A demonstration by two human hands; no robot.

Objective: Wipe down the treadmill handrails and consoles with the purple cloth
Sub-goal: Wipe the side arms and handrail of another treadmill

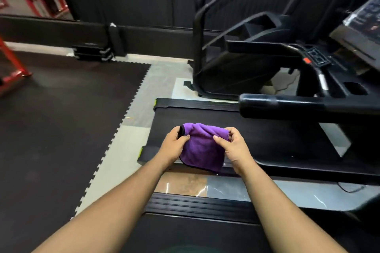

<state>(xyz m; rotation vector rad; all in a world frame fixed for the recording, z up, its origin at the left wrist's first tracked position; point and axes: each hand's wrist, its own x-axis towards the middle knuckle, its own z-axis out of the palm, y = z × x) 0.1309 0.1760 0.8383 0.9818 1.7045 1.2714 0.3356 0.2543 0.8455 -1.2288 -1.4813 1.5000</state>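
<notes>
A folded purple cloth point(202, 147) with a dark hem hangs in the air in front of me, over the rear end of a treadmill belt point(267, 135). My left hand point(173, 145) pinches its upper left corner and my right hand point(233, 147) grips its upper right edge. To the right, above the belt, a thick black handrail point(287, 107) juts toward me. It leads to the treadmill console point(357, 37), which is tilted and blurred at the right edge, with a small button panel point(316, 57) below it.
A second treadmill deck point(195, 230) lies under my forearms. A black stair-climber machine point(232, 53) stands behind the treadmill. Dark rubber mat flooring point(61, 129) spreads to the left, with a red metal frame point(12, 68) at the far left. A black wall runs along the back.
</notes>
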